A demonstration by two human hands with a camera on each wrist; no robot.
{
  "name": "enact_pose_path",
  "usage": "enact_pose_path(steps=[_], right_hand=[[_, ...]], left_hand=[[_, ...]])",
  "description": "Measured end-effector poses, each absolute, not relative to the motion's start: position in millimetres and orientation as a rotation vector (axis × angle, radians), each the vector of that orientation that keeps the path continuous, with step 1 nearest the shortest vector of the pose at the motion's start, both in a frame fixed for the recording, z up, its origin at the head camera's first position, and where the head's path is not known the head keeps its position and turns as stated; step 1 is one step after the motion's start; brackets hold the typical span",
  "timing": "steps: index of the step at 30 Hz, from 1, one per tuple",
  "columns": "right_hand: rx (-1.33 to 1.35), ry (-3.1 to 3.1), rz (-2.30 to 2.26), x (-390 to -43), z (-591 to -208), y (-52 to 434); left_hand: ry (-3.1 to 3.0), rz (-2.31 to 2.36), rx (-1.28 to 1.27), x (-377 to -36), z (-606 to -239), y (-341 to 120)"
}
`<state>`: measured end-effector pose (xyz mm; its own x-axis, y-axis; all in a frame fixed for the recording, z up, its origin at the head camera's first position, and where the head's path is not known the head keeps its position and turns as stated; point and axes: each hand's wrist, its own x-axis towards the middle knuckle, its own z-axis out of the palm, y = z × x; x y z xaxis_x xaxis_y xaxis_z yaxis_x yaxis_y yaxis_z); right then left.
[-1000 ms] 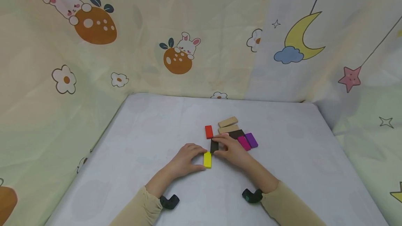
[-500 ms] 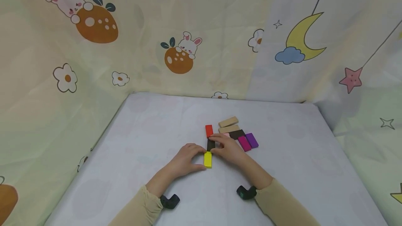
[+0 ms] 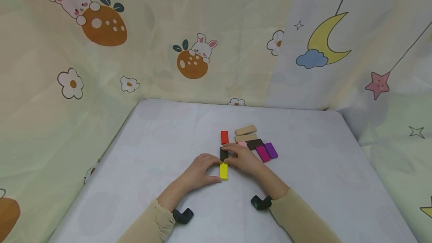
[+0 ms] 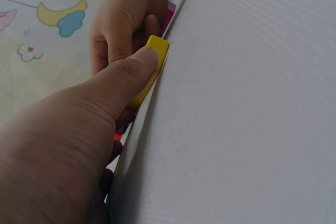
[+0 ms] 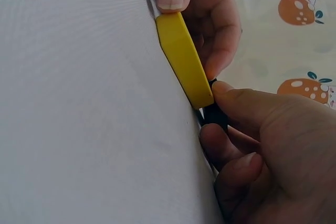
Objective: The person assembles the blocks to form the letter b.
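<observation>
A big bench (image 3: pixel 152 153) with a pale cloth on it carries everything, and soft curtains (image 3: pixel 189 36) with bunnies, a moon and stars hang behind it. Both hands rest low on the cloth, close together, so the small blocks can be slid along instead of being lifted. The left hand (image 3: pixel 199 171) has its thumb and fingers curled round the yellow block (image 3: pixel 223 171), which lies flat just at its fingertips; it looks like the hand is keeping that block from sliding. The right hand (image 3: pixel 244 159) pinches the dark block (image 3: pixel 224 153) with its thumb and fingers. That block lies flat at the far end of the yellow one, end to end, so the two make one line. Just past the right hand's fingertips lies a red block (image 3: pixel 224 137), a little apart, and it seems to sit in the same line. To the outer side of the right hand is a small heap of blocks, maybe waiting their turn: two tan blocks (image 3: pixel 245 133), a pink block (image 3: pixel 242 144) mostly hidden, another dark block (image 3: pixel 254 144), a magenta block (image 3: pixel 262 153) and a purple block (image 3: pixel 270 150).
</observation>
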<state>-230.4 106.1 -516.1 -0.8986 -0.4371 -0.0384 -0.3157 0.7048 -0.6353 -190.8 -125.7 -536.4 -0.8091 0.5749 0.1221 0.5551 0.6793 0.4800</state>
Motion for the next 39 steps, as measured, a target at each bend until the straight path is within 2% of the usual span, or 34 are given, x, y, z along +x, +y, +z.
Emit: enact_pose_path(steps=[28,39], right_hand=[[-0.574,2.724,-0.957,-229.6,-518.8,107.9],[-0.552,2.741,-0.958,-225.4,-516.8,105.3]], left_hand=[[2.851,0.725,0.988,-189.4,-532.2,-126.1],[2.822,0.702,0.909,-187.6,-529.3,-125.1]])
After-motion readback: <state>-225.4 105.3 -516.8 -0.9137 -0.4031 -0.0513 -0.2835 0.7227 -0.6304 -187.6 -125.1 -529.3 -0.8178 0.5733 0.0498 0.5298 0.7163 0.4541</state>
